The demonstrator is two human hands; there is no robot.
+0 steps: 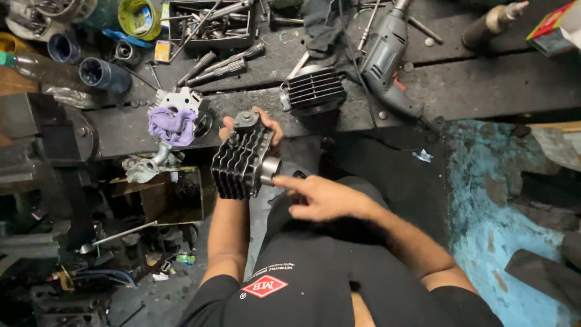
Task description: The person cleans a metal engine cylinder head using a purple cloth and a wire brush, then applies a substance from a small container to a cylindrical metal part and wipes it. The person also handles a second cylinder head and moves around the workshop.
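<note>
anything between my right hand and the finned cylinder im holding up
Nothing visible. The left hand holds the finned cylinder from behind, above the bench edge, and the right hand already has its index fingertip at the cylinder's round metal sleeve.

Dim, uneven indoor light. The bench along the top is moderately lit and sharp, while the lower left sinks into deep shadow. Wide-angle distortion bends the edges. The pale blue wall at right catches soft light, without glare.
</note>
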